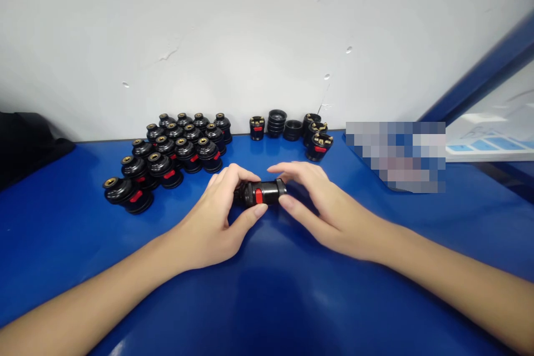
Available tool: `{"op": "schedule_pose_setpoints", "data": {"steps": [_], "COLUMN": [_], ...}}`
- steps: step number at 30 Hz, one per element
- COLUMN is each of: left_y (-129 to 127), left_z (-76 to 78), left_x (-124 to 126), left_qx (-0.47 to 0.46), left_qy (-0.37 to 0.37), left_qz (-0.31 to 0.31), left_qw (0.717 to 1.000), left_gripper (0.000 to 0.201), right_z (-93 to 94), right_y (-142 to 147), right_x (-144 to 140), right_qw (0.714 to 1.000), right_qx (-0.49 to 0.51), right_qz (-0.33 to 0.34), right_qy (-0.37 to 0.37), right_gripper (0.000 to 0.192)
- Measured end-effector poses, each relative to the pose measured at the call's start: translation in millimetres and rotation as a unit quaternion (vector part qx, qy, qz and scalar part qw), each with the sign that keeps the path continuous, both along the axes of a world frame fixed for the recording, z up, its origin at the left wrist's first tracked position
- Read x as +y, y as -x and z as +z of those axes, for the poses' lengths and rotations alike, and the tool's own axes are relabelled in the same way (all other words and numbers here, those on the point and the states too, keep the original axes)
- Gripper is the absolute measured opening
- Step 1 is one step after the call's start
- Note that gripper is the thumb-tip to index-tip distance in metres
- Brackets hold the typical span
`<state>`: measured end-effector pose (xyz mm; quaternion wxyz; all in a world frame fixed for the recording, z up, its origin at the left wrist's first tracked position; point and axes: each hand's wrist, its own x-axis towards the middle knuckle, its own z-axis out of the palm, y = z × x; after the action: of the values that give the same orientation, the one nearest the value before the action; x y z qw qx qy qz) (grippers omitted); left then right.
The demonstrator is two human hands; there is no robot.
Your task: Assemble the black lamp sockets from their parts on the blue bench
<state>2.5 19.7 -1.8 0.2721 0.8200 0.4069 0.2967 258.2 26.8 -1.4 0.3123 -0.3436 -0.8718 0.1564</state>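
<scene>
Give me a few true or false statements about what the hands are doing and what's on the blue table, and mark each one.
1. Both hands hold one black part with a red button. True: the left hand and the right hand grip it at opposite ends.
2. The held part stands upright. False: it lies sideways between the hands.
3. A group of black brass-topped parts stands in rows left of the hands. True.
4. The table is red. False: it is blue.
5. The stack of black rings sits near the wall. True.
</scene>
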Motion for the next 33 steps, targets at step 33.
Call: {"op": "schedule_pose_setpoints", "data": {"steps": [33], "left_y": [-0.9], "left_z": [1.1], "left_x": [0.5], "left_qx": [0.005], "left_qy": [-0.009], "left_qz": [-0.001], "left_qw": [1.000], "left_gripper": [0.024], "right_z": [1.2], "right_y": [0.3], "right_x": [-1.3], "right_qw": [0.999], "right_qx": [0.041], "right_qz": [-0.009], "right_qy": [0.020], "right_gripper": [0.044]}}
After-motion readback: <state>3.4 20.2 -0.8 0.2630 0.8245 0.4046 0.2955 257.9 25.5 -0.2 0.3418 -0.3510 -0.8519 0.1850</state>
